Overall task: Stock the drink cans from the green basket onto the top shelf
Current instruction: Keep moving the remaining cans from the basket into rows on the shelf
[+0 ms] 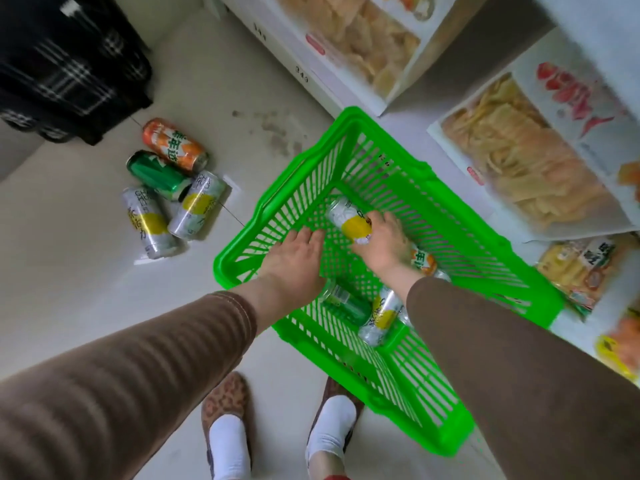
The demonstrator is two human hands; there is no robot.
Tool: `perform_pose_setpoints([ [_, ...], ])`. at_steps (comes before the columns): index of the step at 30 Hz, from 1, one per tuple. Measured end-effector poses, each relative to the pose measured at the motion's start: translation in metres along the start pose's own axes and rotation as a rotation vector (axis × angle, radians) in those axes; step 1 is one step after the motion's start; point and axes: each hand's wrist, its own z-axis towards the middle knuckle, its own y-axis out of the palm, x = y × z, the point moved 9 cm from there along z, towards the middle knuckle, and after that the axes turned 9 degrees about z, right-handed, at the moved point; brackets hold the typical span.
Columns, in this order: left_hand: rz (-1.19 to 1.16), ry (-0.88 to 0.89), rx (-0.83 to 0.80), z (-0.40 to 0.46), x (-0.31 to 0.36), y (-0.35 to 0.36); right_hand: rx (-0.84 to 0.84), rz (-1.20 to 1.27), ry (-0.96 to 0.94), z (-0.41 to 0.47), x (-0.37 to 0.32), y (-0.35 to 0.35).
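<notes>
Your right hand (381,242) is inside the green basket (485,271), with its fingers curled round a silver and yellow can (348,220); this can lies on its side on the basket floor, near the middle, and its long axis runs from your palm toward the far left corner of the basket. Your left hand (298,251) holds nothing: the fingers are straight and lie against the inside of the basket's left wall, just beside the held can. The right hand is therefore the nearer one, and I judge that the lift should go straight up, clear of the rim. In the near part of the basket lie more cans: a green can (346,304), a second silver and yellow can (382,315) and an orange can (424,261) partly under your right wrist. Outside the basket, on the floor (86,289) to its left, 4 cans (169,183) lie in a group: 1 orange, 1 green, 2 silver and yellow. The cans carry Chinese characters, but they are too blurred to read. The top shelf is not in view. Snack bags (526,157) lie at the right.
</notes>
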Motion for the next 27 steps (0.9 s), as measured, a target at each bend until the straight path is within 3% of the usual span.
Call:
perform_pose_setpoints([
  [3, -0.038, -0.024, 0.022, -0.044, 0.007, -0.043, 0.093, 0.304, 0.044, -0.059, -0.025, -0.063],
  [6, -0.09, -0.041, 0.076, -0.097, 0.019, -0.112, 0.144, 0.438, 0.045, -0.125, -0.07, -0.147],
  [11, -0.205, -0.01, 0.278, -0.203, 0.043, -0.27, 0.234, 0.531, -0.045, -0.235, -0.161, -0.309],
  [15, -0.258, 0.064, 0.472, -0.291, 0.059, -0.402, 0.336, 0.886, -0.123, -0.316, -0.219, -0.423],
  [21, -0.227, 0.179, 0.702, -0.391, 0.077, -0.554, 0.158, 1.58, -0.173, -0.382, -0.278, -0.528],
  [23, -0.23, 0.195, 0.723, -0.408, 0.08, -0.588, 0.141, 1.651, -0.262, -0.395, -0.293, -0.563],
  [27, -0.212, 0.179, 0.738, -0.417, 0.081, -0.633, 0.223, 1.529, -0.427, -0.405, -0.312, -0.625],
])
